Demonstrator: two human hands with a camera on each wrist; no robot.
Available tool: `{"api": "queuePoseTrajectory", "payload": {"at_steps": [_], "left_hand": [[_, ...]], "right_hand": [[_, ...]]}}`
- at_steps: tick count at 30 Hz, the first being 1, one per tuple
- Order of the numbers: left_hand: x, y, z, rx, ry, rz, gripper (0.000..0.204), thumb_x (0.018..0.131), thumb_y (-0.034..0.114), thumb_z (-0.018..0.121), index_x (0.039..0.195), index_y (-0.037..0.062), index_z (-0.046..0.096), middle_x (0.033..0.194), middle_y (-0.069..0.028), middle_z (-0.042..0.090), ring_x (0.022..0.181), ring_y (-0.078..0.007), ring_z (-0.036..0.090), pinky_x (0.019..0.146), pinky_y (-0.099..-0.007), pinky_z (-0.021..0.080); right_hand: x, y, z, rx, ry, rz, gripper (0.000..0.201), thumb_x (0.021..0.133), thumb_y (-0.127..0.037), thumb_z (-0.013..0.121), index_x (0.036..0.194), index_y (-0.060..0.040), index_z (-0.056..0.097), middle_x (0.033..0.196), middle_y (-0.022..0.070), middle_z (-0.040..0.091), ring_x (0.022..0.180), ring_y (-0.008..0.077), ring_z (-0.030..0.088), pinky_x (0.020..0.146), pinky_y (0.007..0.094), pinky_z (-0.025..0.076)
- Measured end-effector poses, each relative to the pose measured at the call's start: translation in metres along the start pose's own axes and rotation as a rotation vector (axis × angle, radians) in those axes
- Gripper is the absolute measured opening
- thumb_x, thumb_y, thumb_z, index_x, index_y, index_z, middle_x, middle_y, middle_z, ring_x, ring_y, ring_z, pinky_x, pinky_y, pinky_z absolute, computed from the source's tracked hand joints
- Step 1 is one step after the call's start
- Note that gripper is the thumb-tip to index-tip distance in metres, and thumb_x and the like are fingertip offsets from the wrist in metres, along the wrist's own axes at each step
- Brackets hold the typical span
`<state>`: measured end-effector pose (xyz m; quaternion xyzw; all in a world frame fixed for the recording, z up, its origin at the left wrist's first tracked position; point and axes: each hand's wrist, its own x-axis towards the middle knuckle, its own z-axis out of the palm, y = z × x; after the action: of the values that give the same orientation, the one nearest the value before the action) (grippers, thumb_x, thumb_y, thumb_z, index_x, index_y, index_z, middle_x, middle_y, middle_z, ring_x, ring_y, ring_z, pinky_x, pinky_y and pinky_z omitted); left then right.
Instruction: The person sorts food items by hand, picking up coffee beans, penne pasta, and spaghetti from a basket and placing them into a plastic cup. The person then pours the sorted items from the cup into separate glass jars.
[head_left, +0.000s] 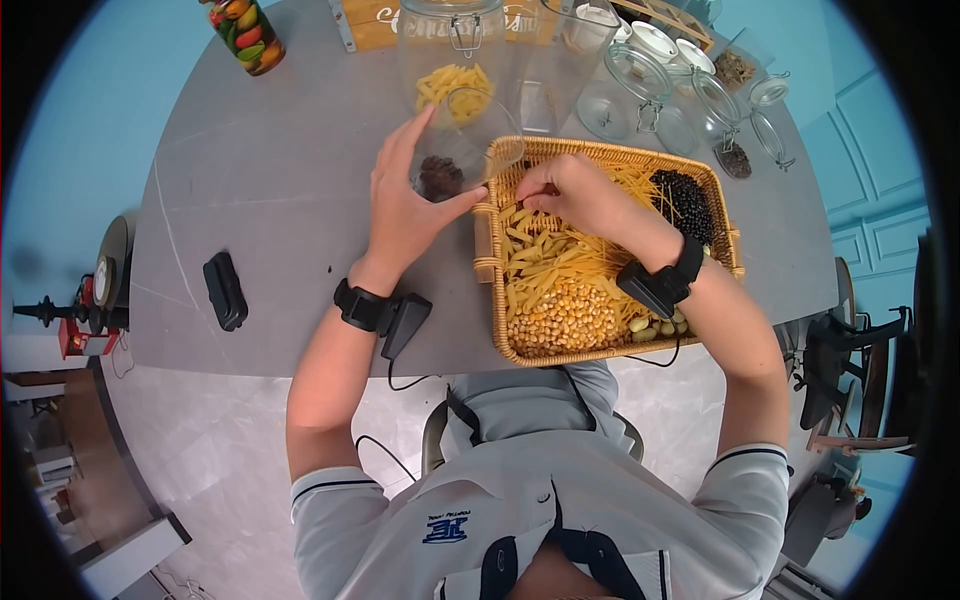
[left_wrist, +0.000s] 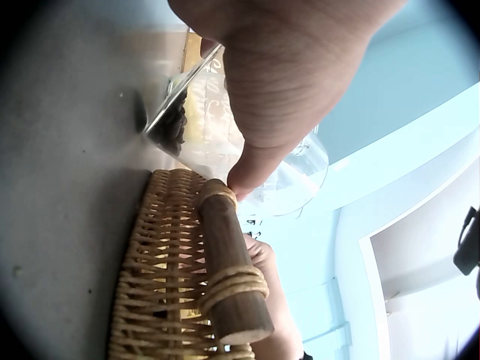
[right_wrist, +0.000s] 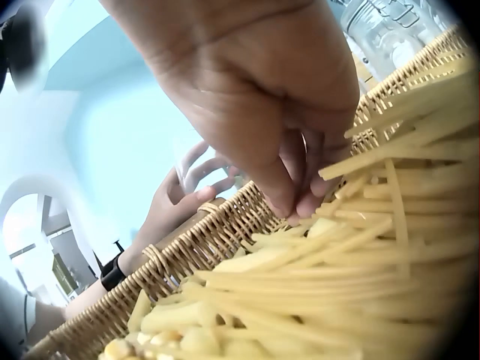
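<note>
My left hand [head_left: 405,205] grips a clear jar [head_left: 478,135] with its thumb and spread fingers. The jar lies tilted, its mouth at the basket's left rim, with dark reddish-brown pieces [head_left: 440,177] near its base. In the left wrist view, the left thumb reaches beside the basket's wooden handle [left_wrist: 229,259]. My right hand [head_left: 585,200] is inside the wicker basket [head_left: 497,330], fingers bent and tips drawn together at the upper left corner beside the pasta [right_wrist: 300,277]. Whether those fingertips pinch anything I cannot tell.
Corn kernels [head_left: 565,318] and black beans [head_left: 685,205] share the basket with the pasta. Behind it stand a large jar of penne [head_left: 455,85] and several clip-top jars [head_left: 640,75]. A black case [head_left: 225,290] lies at left; a colourful decorated jar [head_left: 247,38] stands at far left.
</note>
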<state>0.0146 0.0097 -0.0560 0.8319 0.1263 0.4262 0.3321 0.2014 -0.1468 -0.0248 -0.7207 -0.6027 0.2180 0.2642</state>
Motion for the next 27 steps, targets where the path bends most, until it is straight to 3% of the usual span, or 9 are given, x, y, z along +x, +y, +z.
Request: {"api": "queuePoseTrajectory", "payload": {"at_steps": [18, 27], "left_hand": [[-0.001, -0.001, 0.0, 0.0, -0.01, -0.011, 0.094, 0.066, 0.021, 0.093, 0.148, 0.0107, 0.046, 0.139, -0.0137, 0.055, 0.129, -0.0333, 0.051, 0.107, -0.0445, 0.041], [0.0, 0.0, 0.0, 0.001, -0.01, -0.019, 0.094, 0.066, 0.02, 0.093, 0.147, 0.0098, 0.047, 0.139, -0.0138, 0.055, 0.129, -0.0329, 0.051, 0.107, -0.0438, 0.042]], "right_hand": [[0.004, 0.006, 0.014, -0.244, 0.046, -0.085, 0.018, 0.075, -0.004, 0.079, 0.092, -0.001, 0.075, 0.09, 0.0164, 0.071, 0.087, 0.0347, 0.069, 0.078, 0.0401, 0.054], [0.002, 0.006, 0.014, -0.299, -0.031, -0.089, 0.015, 0.078, -0.001, 0.074, 0.091, -0.0006, 0.066, 0.092, 0.0178, 0.069, 0.09, 0.0379, 0.067, 0.077, 0.0427, 0.053]]}}
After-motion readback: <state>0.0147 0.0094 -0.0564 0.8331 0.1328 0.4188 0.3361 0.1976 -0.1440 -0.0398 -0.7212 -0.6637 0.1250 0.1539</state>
